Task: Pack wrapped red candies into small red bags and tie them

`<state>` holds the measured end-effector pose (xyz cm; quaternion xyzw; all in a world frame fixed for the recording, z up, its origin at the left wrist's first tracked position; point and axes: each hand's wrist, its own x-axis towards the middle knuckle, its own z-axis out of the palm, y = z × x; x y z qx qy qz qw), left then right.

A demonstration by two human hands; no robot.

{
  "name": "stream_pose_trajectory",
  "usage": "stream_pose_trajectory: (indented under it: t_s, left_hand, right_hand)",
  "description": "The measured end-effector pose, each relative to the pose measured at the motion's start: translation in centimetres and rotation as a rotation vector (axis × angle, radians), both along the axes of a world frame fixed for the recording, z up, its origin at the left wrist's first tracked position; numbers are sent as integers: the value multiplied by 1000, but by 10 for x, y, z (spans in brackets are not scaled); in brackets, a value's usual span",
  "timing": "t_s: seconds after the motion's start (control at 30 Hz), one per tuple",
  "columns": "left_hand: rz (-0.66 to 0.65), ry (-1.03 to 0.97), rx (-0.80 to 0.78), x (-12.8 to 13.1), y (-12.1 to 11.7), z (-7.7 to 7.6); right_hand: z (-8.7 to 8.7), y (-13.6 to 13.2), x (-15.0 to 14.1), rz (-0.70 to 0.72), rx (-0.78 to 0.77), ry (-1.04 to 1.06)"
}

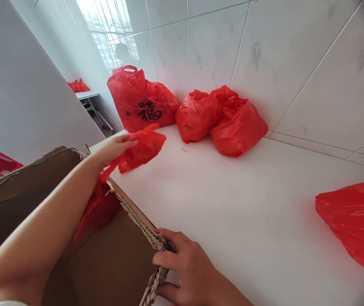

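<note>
Can't read the tiny mark (184,150) on the counter (248,204), right of the left hand (120,148); can't see inside the blurred bag (145,146) held there. Can't see all of the cut-off box (134,216) at the right hand (190,263), or the cut-off bag (357,221) well right of it.

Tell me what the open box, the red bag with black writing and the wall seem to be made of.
Box: matt corrugated cardboard, from the wavy layers at its torn edges. Bag: thin, glossy plastic film, from its crinkles and highlights. Wall: likely polished ceramic tile, possibly stone, from its joints and window reflection.
</note>
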<state>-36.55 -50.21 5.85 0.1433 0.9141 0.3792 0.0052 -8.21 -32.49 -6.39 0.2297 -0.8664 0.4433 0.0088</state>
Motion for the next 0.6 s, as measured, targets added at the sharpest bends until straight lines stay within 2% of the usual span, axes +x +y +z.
stream_pose_trajectory:
  t_s: [0.1,0.17,0.23,0.27,0.33,0.43,0.5,0.6]
  left_hand:
    - [68,-74,162,34,-52,29]
    - [175,-220,357,51,-96,40]
    - [310,-343,443,61,-140,37]
    - [407,-416,455,64,-160,30]
    - [539,-541,484,69,-193,5]
    - [574,-704,457,75,-216,-48]
    - [532,-722,355,81,-215,-86]
    - [540,-637,188,87,-198,-137]
  right_hand:
    - [-1,1,1,0,10,-9]
    - [-1,1,1,7,14,-17]
    - [-1,1,1,17,19,-25]
    - [-1,1,1,21,21,-28]
    - [-1,1,1,27,27,-25]
    - [-1,1,0,25,34,-12]
    - [-1,1,0,21,40,-11]
    - [1,1,0,27,42,-9]
